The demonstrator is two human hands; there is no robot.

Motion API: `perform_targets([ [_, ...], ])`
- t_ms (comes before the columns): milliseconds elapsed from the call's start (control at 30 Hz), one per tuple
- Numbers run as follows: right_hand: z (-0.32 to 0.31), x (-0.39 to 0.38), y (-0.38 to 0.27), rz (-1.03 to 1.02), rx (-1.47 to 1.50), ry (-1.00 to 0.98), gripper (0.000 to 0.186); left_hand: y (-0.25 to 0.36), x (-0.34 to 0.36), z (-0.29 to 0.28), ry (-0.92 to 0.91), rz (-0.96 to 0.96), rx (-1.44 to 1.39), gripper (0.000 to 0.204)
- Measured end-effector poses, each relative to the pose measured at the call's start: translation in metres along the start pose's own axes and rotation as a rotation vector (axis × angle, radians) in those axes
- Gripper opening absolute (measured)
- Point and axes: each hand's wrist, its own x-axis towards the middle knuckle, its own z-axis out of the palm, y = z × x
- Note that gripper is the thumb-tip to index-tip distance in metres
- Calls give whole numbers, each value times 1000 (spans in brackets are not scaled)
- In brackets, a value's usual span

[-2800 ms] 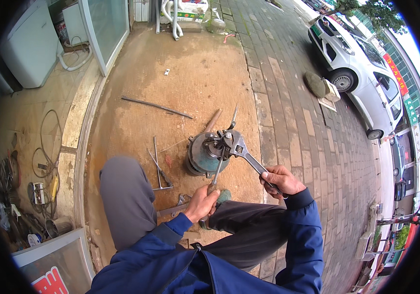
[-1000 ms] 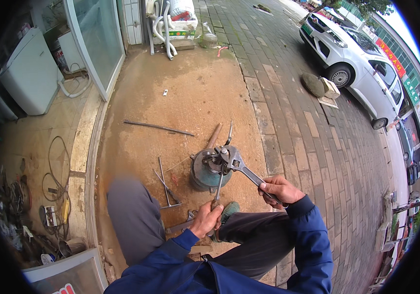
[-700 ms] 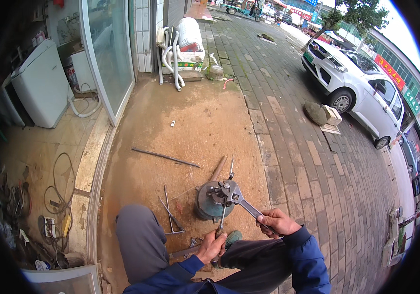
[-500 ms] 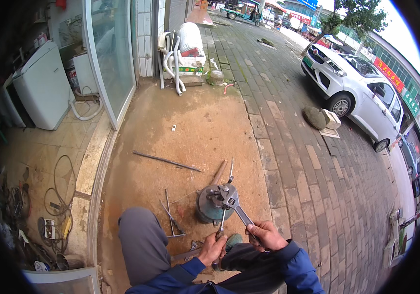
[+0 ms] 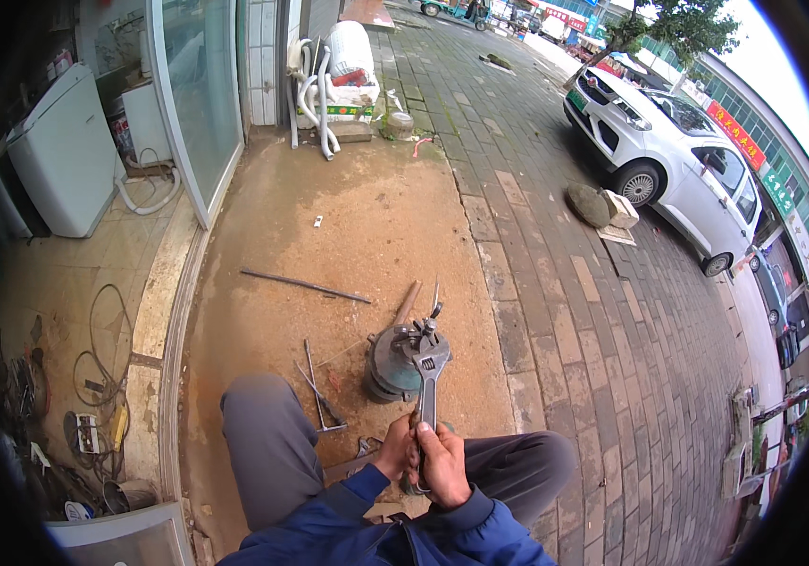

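Observation:
My right hand is closed round the handle of a silver adjustable wrench. The wrench points away from me, with its jaw at the metal fitting on top of a round green-grey metal body. Beside it, my left hand is closed on a dark-handled tool with a thin shaft, now largely hidden by the wrench and my right hand. The two hands touch or overlap between my knees. A wooden handle and a thin pointed metal piece stick out beyond the round body.
Metal rods lie left of the round body, and a longer dark bar lies farther off. A glass door and cluttered tools are at left. Stones and a parked white car stand on the paving at right.
My right hand has swung the wrench leftward, bringing its handle in beside my left hand. My right knee has come outward into view, and the whole view has shifted slightly.

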Motion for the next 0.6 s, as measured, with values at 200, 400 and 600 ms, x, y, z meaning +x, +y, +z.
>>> perform_targets([
  [200, -84, -1, -61, 196, -258, -165, 32, 6, -2, -3, 35, -75, -24, 25],
  [400, -125, 32, -117, 219, -462, -250, 32, 5, 1, -4, 24, -57, 12, 23],
  [600, -134, 69, -135, 267, -524, -312, 32, 5, 3, -7, 42, -55, 33, 23],
])
